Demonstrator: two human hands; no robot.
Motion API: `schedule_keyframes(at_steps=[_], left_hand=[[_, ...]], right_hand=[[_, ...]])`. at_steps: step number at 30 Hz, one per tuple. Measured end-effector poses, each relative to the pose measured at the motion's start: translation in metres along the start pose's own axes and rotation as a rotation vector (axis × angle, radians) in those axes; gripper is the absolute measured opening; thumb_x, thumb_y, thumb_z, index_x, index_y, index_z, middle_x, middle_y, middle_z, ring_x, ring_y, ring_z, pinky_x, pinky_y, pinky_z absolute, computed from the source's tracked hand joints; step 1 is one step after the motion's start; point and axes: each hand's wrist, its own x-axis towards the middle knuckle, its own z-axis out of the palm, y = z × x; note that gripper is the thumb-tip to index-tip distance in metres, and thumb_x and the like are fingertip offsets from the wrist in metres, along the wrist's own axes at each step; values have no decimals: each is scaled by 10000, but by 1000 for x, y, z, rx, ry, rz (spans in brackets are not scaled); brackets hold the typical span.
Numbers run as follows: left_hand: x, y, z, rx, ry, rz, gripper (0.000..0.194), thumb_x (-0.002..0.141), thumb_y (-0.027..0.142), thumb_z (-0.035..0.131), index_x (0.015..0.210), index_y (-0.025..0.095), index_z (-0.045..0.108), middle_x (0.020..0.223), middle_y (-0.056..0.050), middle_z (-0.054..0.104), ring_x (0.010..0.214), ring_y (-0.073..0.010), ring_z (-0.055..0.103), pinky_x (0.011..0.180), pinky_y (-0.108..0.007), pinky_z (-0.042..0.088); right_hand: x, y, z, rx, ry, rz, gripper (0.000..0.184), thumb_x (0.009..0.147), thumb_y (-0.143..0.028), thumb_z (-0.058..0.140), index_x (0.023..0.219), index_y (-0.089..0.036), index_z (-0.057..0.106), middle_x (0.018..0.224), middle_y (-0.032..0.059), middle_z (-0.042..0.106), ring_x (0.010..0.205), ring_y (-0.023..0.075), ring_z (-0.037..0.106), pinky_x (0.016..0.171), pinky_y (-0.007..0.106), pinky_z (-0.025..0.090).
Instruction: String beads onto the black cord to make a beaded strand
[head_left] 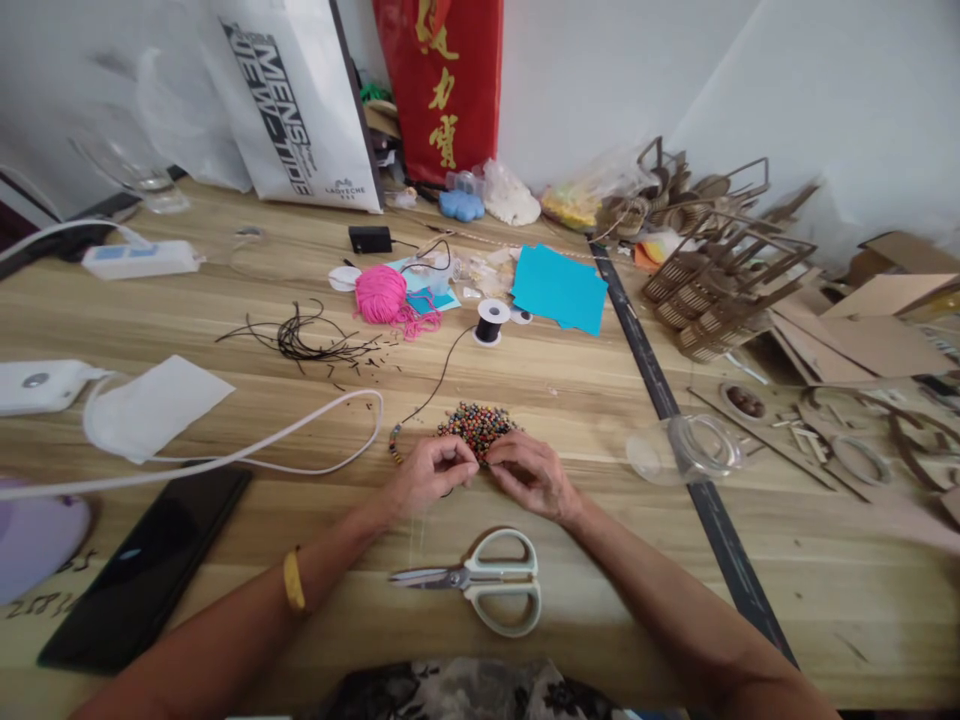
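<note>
My left hand [435, 472] is closed in a pinch on a thin black cord [442, 378], which comes from a white-flanged spool [489, 326]. Several small coloured beads [394, 442] are strung on this cord just left of that hand. Fingertips nearly meet those of my right hand [534, 476], which is also pinched; what it grips is too small to make out. Right behind both hands lies a pile of loose multicoloured beads [478, 425]. Scissors with pale handles [504, 582] rest on the table nearer to me, blades pointing left.
A black phone [146, 570] and a white cable [300, 430] lie to the left. Cut black cords [300, 335], pink yarn [380, 294] and blue sheets [559, 288] are farther back. On the right stand a tape roll [701, 447] and small brown baskets [712, 290].
</note>
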Motion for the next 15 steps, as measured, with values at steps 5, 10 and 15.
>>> schedule_keyframes(at_steps=[5, 10, 15], left_hand=[[0, 0, 1, -9, 2, -10, 264, 739, 375, 623, 725, 119, 561, 606, -7, 589, 489, -65, 434, 474, -182, 322], [-1, 2, 0, 2, -4, 5, 243, 750, 356, 604, 718, 119, 561, 601, -2, 575, 485, -61, 414, 475, -183, 320], [-1, 2, 0, 1, -4, 10, 237, 752, 345, 612, 720, 115, 564, 609, -10, 582, 505, -73, 445, 489, -192, 332]], right_hand=[[0, -1, 1, 18, 15, 0, 107, 840, -132, 570, 938, -175, 570, 831, 74, 652, 792, 159, 619, 712, 291, 524], [-1, 0, 1, 21, -6, -10, 95, 842, -129, 570, 925, -175, 571, 828, 73, 655, 799, 158, 615, 714, 291, 522], [-2, 1, 1, 13, -29, -9, 95, 840, -130, 576, 926, -170, 576, 838, 78, 654, 792, 157, 610, 708, 294, 520]])
